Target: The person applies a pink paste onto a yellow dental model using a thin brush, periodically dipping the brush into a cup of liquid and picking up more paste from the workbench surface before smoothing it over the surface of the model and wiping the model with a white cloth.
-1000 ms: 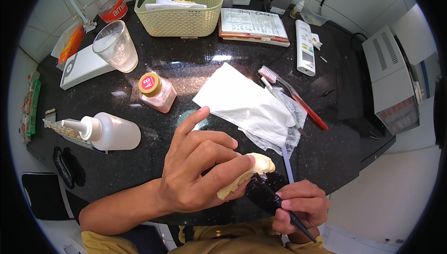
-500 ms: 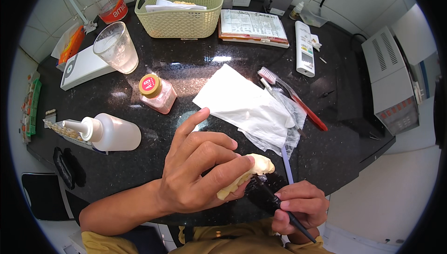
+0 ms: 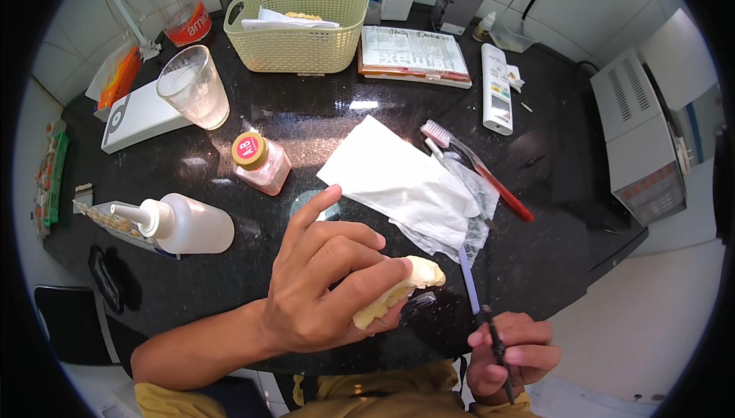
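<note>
My left hand [image 3: 318,292] pinches a cream plaster dental model [image 3: 427,272] between thumb and fingers, the index finger lying across its top. Tooth-like bumps run along the model's lower edge, and part of it is hidden by the fingers. To the right and nearer my body, my right hand [image 3: 524,345] grips a slim black pen-like tool [image 3: 495,335], tip pointing up and away. The tool is apart from the model. Just beyond its tip lies a lilac stick [image 3: 469,284], its far end at a crumpled white tissue [image 3: 398,181].
A red-handled toothbrush [image 3: 501,188] lies by the tissue. Leftward stand a white squeeze bottle [image 3: 200,223], a gold-lidded pink jar [image 3: 268,173] and a clear glass [image 3: 207,100]. Behind are a green basket [image 3: 298,50], a pad [image 3: 413,54] and a white remote [image 3: 496,100]. A grey-white appliance [image 3: 635,127] stands right.
My right hand has drawn the black tool away from the dental model, toward the right and nearer my body, and turned it more upright. My left hand keeps nearly the same place.
</note>
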`<action>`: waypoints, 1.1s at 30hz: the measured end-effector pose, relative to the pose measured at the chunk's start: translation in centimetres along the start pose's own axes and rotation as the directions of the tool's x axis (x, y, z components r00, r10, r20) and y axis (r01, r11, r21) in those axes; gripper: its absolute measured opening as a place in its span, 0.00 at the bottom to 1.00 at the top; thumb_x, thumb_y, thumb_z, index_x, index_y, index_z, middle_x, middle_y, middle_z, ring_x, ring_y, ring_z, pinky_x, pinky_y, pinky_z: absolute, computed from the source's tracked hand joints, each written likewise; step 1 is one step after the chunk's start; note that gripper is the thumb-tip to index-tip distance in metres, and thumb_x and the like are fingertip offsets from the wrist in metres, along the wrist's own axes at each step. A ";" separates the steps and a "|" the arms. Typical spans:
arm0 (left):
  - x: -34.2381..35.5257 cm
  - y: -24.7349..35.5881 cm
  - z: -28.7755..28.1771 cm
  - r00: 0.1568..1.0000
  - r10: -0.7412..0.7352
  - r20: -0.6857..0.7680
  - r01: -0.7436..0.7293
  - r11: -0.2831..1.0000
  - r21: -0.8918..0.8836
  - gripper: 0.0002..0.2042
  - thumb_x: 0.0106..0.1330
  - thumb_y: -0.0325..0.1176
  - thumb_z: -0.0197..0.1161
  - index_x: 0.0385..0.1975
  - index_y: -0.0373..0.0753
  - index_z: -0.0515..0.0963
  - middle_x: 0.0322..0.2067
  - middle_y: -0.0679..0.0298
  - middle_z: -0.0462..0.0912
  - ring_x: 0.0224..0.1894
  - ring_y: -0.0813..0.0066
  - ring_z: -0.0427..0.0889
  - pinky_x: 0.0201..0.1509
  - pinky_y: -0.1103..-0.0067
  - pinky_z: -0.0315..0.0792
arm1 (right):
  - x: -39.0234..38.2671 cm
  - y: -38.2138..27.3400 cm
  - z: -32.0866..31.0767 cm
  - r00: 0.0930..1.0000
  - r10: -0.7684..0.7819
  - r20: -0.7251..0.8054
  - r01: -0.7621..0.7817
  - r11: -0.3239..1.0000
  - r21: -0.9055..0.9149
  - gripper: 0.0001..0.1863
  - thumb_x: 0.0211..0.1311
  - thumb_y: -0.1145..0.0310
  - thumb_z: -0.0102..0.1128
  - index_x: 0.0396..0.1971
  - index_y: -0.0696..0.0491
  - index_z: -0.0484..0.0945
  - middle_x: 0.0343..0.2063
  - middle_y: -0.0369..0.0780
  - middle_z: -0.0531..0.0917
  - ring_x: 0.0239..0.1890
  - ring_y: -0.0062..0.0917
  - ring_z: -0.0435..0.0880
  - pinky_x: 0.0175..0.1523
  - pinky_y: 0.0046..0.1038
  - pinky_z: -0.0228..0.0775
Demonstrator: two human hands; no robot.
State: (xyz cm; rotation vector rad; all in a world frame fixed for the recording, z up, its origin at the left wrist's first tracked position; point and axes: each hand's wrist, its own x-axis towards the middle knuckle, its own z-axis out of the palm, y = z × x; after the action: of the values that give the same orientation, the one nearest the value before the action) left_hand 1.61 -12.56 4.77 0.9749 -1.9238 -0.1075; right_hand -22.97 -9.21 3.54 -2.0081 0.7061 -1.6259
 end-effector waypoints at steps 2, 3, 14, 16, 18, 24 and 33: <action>0.0 -0.2 -0.1 0.999 -0.026 -0.043 0.025 1.000 -0.017 0.22 0.46 0.33 0.77 0.42 0.40 0.78 0.31 0.65 0.78 0.37 0.66 0.82 0.64 0.51 0.68 | -0.2 -0.4 0.5 0.975 0.000 -0.222 -0.003 1.000 -0.011 0.20 0.69 0.53 0.61 0.46 0.54 0.69 0.40 0.47 0.77 0.24 0.26 0.83 0.25 0.22 0.79; 0.1 -0.3 -0.1 0.996 -0.048 -0.078 0.045 0.998 -0.040 0.21 0.46 0.32 0.76 0.41 0.39 0.78 0.31 0.64 0.78 0.37 0.66 0.82 0.64 0.52 0.68 | 0.6 -0.5 0.2 0.984 0.024 -0.177 -0.026 1.000 -0.011 0.22 0.72 0.48 0.52 0.47 0.54 0.71 0.40 0.49 0.80 0.25 0.27 0.84 0.25 0.22 0.79; 1.0 -2.0 -0.9 0.934 -0.086 -0.346 0.063 0.995 -0.077 0.22 0.43 0.24 0.73 0.42 0.35 0.77 0.35 0.57 0.80 0.38 0.59 0.82 0.51 0.65 0.78 | 12.8 5.7 4.9 0.752 0.046 0.657 0.309 0.856 -0.414 0.21 0.61 0.62 0.67 0.50 0.59 0.78 0.45 0.51 0.83 0.50 0.42 0.82 0.54 0.38 0.74; 1.2 -2.0 -1.1 0.922 -0.104 -0.372 0.077 0.993 -0.088 0.22 0.44 0.23 0.72 0.42 0.35 0.77 0.35 0.56 0.80 0.38 0.59 0.82 0.48 0.68 0.78 | 13.3 6.3 6.2 0.732 0.037 0.680 0.369 0.818 -0.442 0.21 0.61 0.61 0.67 0.48 0.59 0.78 0.46 0.52 0.82 0.51 0.42 0.81 0.57 0.39 0.71; 1.1 -1.9 -1.1 0.908 -0.150 -0.392 0.117 0.987 -0.106 0.22 0.44 0.23 0.72 0.42 0.35 0.77 0.35 0.56 0.80 0.39 0.59 0.82 0.45 0.70 0.78 | 13.2 7.4 6.9 0.703 0.068 0.708 0.373 0.813 -0.448 0.18 0.60 0.62 0.67 0.45 0.58 0.79 0.39 0.52 0.83 0.46 0.43 0.82 0.57 0.40 0.69; 1.0 -1.5 -1.8 0.928 -0.118 -0.354 0.096 0.992 -0.079 0.22 0.44 0.20 0.71 0.43 0.34 0.75 0.36 0.55 0.77 0.39 0.62 0.81 0.48 0.71 0.78 | 13.5 6.8 5.9 0.920 0.055 0.389 0.123 0.900 -0.418 0.09 0.63 0.70 0.64 0.38 0.59 0.81 0.26 0.47 0.83 0.28 0.33 0.83 0.38 0.32 0.74; 0.8 -0.6 -1.3 0.940 -0.242 -0.241 0.214 0.967 -0.135 0.21 0.44 0.21 0.71 0.42 0.34 0.77 0.35 0.55 0.78 0.37 0.63 0.81 0.44 0.73 0.77 | 13.6 8.0 3.3 0.590 0.749 0.301 -0.774 0.420 0.474 0.07 0.72 0.66 0.59 0.38 0.55 0.76 0.29 0.31 0.80 0.34 0.11 0.76 0.42 0.17 0.69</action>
State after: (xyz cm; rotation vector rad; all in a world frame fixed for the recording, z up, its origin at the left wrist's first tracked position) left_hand 2.78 -13.10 5.83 1.0820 -1.5498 -0.2069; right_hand -18.22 -23.97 7.87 -0.9968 0.8264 -1.0183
